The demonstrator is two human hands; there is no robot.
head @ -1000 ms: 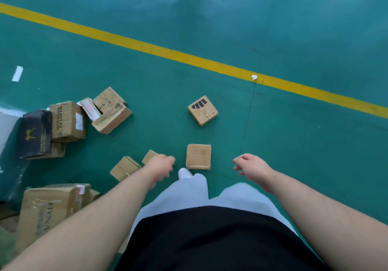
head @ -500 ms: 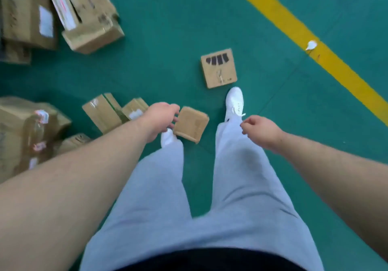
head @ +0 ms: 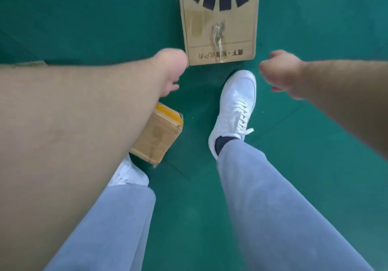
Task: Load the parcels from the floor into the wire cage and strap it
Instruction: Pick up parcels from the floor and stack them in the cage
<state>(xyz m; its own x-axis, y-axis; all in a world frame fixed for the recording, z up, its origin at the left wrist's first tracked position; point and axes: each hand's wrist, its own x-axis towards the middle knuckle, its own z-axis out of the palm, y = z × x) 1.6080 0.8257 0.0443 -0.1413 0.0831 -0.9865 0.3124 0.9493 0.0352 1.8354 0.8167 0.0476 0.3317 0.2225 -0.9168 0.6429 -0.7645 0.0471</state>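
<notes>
Far left, the bare forearm swept across the frame and ended in the left hand [head: 168, 69], back of the wrist to the camera. Its fingers [head: 171, 88] hung loose and a little apart, gripping nothing. Under that arm, on the green floor [head: 84, 18], sat a small brown parcel [head: 157, 136] with a yellow strip along its far edge. It was half hidden by the forearm and lay just beside the left shoe [head: 128, 176].

Centre stage was the one that looked to matter, the flat printed parcel [head: 220, 29] with the four black bars. It lay on the floor straight ahead, its long axis running away from the person and its near edge facing the toes. The near left corner was just beside the left hand's knuckles, so the left was clearly the closer hand.

The right shoe [head: 237, 107] was planted just short of that near edge. Out right, the right hand [head: 281, 73] hovered loosely curled and empty, a bit further off the parcel's right corner. A two-handed pick-up looked likely, one hand down each long side.
</notes>
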